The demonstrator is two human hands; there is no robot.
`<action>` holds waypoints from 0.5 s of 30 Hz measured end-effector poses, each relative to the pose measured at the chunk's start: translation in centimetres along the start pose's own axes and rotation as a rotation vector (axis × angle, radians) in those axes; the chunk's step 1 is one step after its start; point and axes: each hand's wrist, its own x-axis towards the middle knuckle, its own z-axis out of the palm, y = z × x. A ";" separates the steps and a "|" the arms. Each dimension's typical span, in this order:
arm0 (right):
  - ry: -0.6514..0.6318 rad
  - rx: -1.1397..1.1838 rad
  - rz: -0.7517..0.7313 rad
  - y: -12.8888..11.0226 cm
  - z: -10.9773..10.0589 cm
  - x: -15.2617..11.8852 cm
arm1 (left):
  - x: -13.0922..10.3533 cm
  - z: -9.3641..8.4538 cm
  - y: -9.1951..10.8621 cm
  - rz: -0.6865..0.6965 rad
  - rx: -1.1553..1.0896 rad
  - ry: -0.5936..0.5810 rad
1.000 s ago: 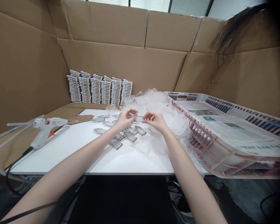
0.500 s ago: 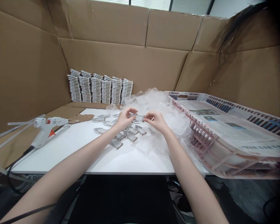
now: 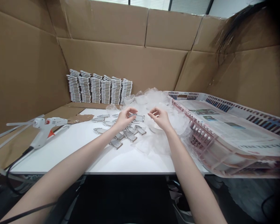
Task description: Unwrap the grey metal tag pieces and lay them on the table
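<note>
My left hand (image 3: 126, 117) pinches one end of a small silver metal frame (image 3: 139, 118), which points to the right over the table. To its right, my right hand (image 3: 159, 117) is apart from the frame, thumb and fingertips close together over translucent plastic bags (image 3: 158, 99); whether something small is between them is too small to tell. Several similar silver pieces (image 3: 116, 143) lie on the white table (image 3: 121, 161) below and left of my left hand. Neat stacks of such pieces (image 3: 96, 89) stand at the back left.
A white glue gun (image 3: 42, 132) with an orange trigger and a cord rests at the left, beside clear rods. A pink and white basket (image 3: 202, 137) holding newspaper (image 3: 224, 124) fills the right. Cardboard walls (image 3: 123, 62) surround the table.
My right hand has let go of the frame's right end and moved a little to the right. My left hand stays in place with the frame.
</note>
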 end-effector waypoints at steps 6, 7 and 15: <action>0.098 -0.175 0.076 0.9 -0.9 0.1 | 0.6 0.9 -1.2 -0.006 0.033 -0.102; 0.095 -0.210 0.090 1.1 -1.1 0.0 | 0.8 1.2 -1.4 -0.020 0.040 -0.137; 0.124 -0.234 0.139 1.4 -2.1 0.1 | 3.1 2.4 -1.3 -0.108 0.030 -0.403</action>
